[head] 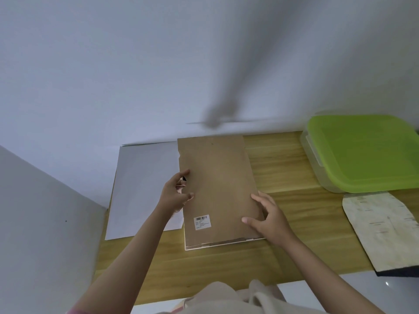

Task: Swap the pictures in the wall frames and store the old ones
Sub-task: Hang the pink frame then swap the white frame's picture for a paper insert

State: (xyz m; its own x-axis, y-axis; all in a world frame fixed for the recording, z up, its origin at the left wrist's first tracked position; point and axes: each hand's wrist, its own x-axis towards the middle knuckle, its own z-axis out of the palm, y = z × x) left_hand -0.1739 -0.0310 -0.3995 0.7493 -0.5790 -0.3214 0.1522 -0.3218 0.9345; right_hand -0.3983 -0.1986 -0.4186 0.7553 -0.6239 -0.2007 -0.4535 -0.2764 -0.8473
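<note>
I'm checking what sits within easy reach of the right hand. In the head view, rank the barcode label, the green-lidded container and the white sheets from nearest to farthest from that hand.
From the right hand:
1. Barcode label, just to its left on the brown backing board.
2. White sheets, farther left, beyond the board.
3. Green-lidded container, at the back right of the table.

Two hands show: the left hand (178, 192) and the right hand (268, 217), both mid-frame. One picture frame (217, 186) lies face down at centre. One white sheet (145, 186) lies left of it. One green-lidded container (362, 152) sits upper right, one printed paper (383, 227) lower right, all on one wooden surface (294, 168).
</note>
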